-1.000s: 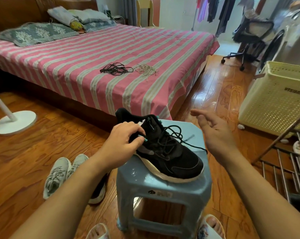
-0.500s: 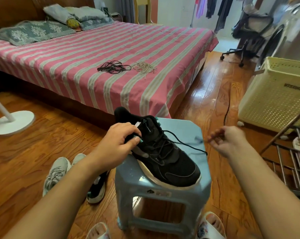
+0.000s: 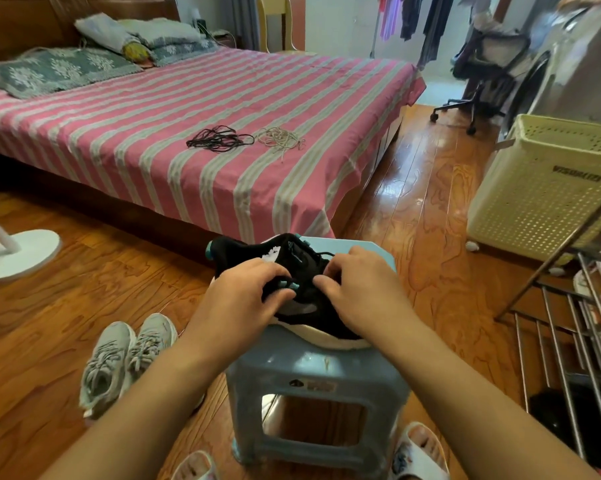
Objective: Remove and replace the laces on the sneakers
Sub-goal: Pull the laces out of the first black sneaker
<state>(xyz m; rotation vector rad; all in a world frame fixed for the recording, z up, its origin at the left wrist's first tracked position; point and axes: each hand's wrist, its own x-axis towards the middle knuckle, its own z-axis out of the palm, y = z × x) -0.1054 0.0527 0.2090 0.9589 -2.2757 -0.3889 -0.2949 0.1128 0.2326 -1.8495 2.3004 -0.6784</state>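
Note:
A black sneaker [image 3: 292, 258] with a white sole lies on a blue plastic stool [image 3: 313, 379]. My left hand [image 3: 243, 296] grips the sneaker's near side by the collar. My right hand [image 3: 358, 289] lies over the lacing area with its fingers curled into the black laces, which it hides. On the pink striped bed lie a loose bundle of black laces [image 3: 219, 140] and a bundle of beige laces [image 3: 281, 138].
A pair of grey sneakers [image 3: 126, 358] stands on the wooden floor left of the stool. A cream laundry basket [image 3: 548, 188] and a metal rack [image 3: 576, 348] are at the right. A white fan base [image 3: 18, 251] sits at the left. My slippered feet are below the stool.
My right hand came back from the right, where it had pulled a lace out sideways, and now lies on the sneaker's lacing. My left hand kept its hold on the sneaker.

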